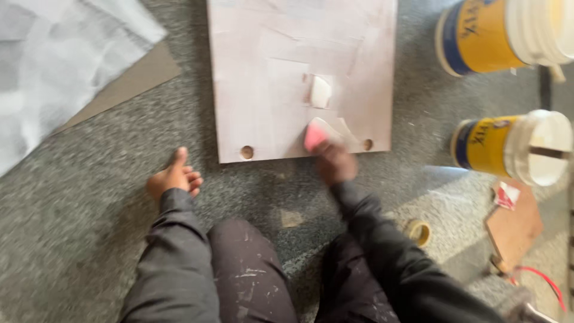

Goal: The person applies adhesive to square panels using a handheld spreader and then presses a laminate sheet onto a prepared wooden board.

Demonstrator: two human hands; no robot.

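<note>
Filler spreads best if the right hand [335, 162], fingers closed on the pink scraper [315, 135], keeps it flat against the board [263, 78] beyond them, left hand [174, 177] loosely curled on the floor [72, 197].

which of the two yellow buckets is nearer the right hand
The lower bucket, lying on its side with its slotted white lid facing right. The other bucket sits farther up, at the top edge.

The left hand [174, 178] rests low with fingers loosely curled and the thumb sticking up, its dark sleeve bent at the elbow. The right hand [335, 162], blurred, reaches forward on a straighter arm, fingers closed in a grip, knuckles up.
</note>
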